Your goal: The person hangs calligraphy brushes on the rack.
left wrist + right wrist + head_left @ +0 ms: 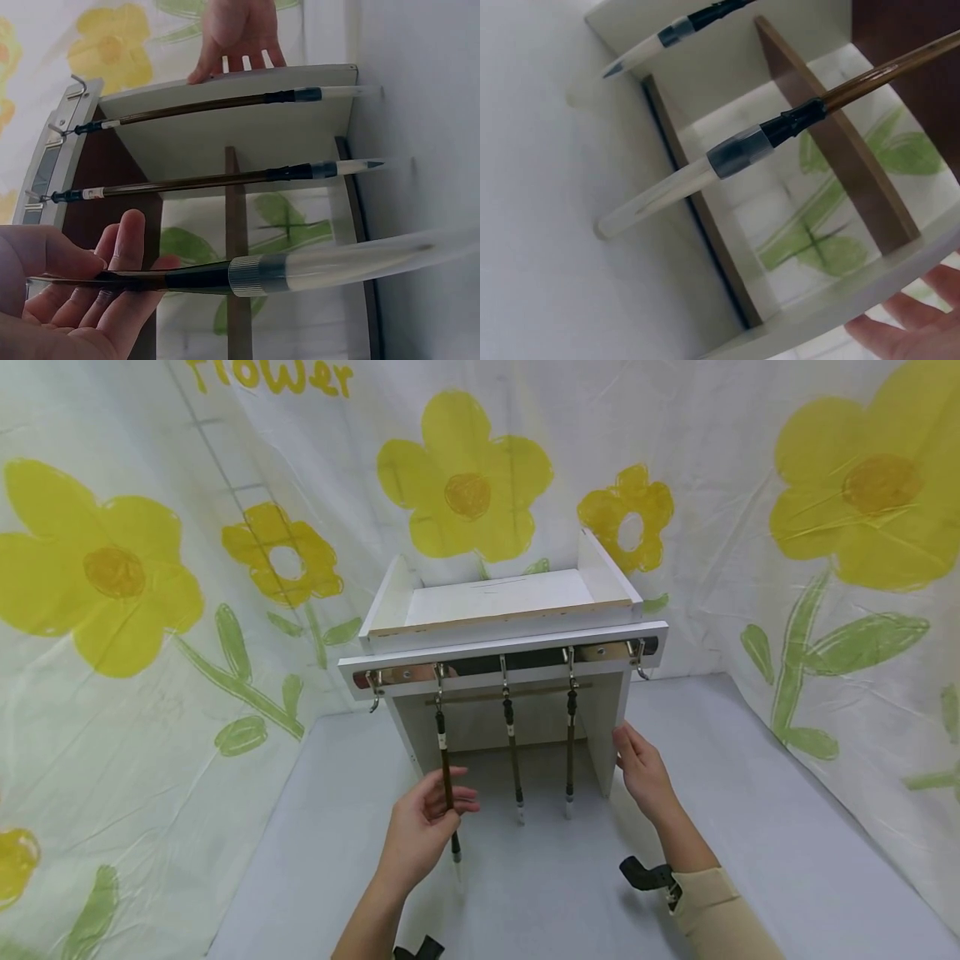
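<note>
Left brush: the left brush is hanging from a hook on the rail of the white rack, its dark brown shaft running down to a black ferrule and a capped tip.
Left hand: the left hand is pinching the shaft of that brush between thumb and curled fingers, low on its length.
Other brushes: the middle brush and the right brush are hanging free beside it, apart from each other.
Right hand: the right hand is resting with straight fingers against the rack's right side panel, holding nothing.
Left wrist view: it is showing the held brush's grey band and clear tip cap, blurred, which the head view is rendering too small to read.
Right wrist view: it is showing only fingertips at the panel edge, plus a brown crossbar behind the brushes.
Surroundings: the rack is standing on a grey table before a flower-printed backdrop.
</note>
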`<action>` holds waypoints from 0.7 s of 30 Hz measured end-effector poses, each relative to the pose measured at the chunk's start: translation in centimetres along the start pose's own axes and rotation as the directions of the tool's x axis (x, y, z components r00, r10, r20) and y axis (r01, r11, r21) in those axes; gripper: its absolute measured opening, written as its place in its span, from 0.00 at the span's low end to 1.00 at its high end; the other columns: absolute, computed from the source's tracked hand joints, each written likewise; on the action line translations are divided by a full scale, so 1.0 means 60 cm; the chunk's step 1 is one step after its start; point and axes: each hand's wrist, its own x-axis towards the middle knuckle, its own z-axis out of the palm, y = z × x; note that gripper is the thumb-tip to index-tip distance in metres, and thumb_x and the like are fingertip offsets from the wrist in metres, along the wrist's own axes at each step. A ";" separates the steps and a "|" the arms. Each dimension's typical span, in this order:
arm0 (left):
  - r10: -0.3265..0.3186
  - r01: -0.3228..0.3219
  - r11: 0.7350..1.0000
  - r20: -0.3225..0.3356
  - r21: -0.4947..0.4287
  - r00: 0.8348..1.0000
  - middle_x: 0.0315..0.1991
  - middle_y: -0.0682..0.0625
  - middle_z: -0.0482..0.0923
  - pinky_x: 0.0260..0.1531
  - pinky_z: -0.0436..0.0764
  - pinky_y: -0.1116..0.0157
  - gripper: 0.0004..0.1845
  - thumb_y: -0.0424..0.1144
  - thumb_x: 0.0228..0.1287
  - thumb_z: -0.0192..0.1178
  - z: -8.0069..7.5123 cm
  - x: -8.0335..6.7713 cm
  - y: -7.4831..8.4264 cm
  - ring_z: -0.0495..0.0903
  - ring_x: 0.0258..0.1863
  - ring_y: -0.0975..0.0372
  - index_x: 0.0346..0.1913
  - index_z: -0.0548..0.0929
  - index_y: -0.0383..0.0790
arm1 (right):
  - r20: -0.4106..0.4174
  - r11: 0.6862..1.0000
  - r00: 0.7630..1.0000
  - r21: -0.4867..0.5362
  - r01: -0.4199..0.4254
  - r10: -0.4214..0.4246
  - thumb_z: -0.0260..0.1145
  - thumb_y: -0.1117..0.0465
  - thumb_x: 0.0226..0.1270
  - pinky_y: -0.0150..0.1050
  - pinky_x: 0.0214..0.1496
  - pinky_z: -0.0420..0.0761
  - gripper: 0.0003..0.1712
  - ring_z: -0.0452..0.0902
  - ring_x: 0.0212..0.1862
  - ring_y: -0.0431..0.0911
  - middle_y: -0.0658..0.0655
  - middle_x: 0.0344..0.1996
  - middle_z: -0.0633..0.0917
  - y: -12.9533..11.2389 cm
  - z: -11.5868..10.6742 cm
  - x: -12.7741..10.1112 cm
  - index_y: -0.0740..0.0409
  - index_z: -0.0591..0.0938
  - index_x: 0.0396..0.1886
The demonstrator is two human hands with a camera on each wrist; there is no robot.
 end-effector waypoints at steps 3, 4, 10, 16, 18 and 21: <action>-0.003 0.003 1.000 0.004 -0.008 1.000 0.44 0.48 0.87 0.47 0.86 0.67 0.29 0.17 0.62 0.54 -0.001 0.002 -0.003 0.89 0.42 0.59 0.60 0.80 0.48 | -0.001 1.000 1.000 0.006 0.002 -0.002 0.43 0.39 0.82 0.61 0.70 0.69 0.37 0.57 0.78 0.60 0.60 0.79 0.60 0.001 0.000 0.001 0.51 0.56 0.81; -0.005 0.005 1.000 0.006 -0.009 1.000 0.44 0.48 0.87 0.47 0.86 0.67 0.29 0.17 0.62 0.55 -0.001 0.003 -0.004 0.89 0.42 0.59 0.60 0.80 0.48 | 0.000 1.000 1.000 0.009 0.002 -0.002 0.43 0.39 0.82 0.61 0.71 0.69 0.37 0.57 0.78 0.60 0.59 0.79 0.60 0.001 0.000 0.001 0.51 0.57 0.81; -0.005 0.005 1.000 0.005 -0.017 1.000 0.45 0.43 0.87 0.48 0.86 0.67 0.28 0.17 0.62 0.55 -0.002 0.010 -0.010 0.89 0.42 0.58 0.60 0.80 0.47 | 0.001 1.000 1.000 0.011 0.010 -0.010 0.43 0.39 0.82 0.61 0.71 0.69 0.37 0.57 0.78 0.60 0.59 0.79 0.60 0.000 -0.001 0.004 0.50 0.57 0.81; -0.004 0.004 1.000 0.001 -0.009 1.000 0.45 0.44 0.87 0.47 0.85 0.68 0.28 0.18 0.62 0.55 -0.004 0.012 -0.014 0.89 0.41 0.58 0.60 0.80 0.47 | 0.000 1.000 1.000 0.002 0.011 -0.011 0.44 0.39 0.82 0.62 0.70 0.69 0.37 0.58 0.77 0.61 0.59 0.79 0.60 0.000 -0.001 0.003 0.49 0.57 0.81; -0.007 0.007 1.000 0.000 -0.008 1.000 0.45 0.44 0.87 0.47 0.85 0.68 0.28 0.18 0.62 0.55 -0.005 0.013 -0.014 0.89 0.41 0.58 0.60 0.80 0.47 | 0.000 1.000 1.000 0.000 0.011 -0.011 0.44 0.39 0.82 0.62 0.70 0.69 0.36 0.58 0.77 0.61 0.60 0.79 0.60 0.000 -0.001 0.002 0.50 0.57 0.81; -0.007 0.007 1.000 0.000 -0.002 1.000 0.44 0.46 0.87 0.47 0.85 0.68 0.28 0.18 0.62 0.55 -0.006 0.014 -0.012 0.89 0.42 0.58 0.60 0.79 0.47 | 0.002 1.000 1.000 -0.004 0.007 -0.007 0.43 0.39 0.82 0.62 0.70 0.69 0.37 0.57 0.77 0.61 0.59 0.79 0.60 0.001 0.000 0.001 0.49 0.56 0.82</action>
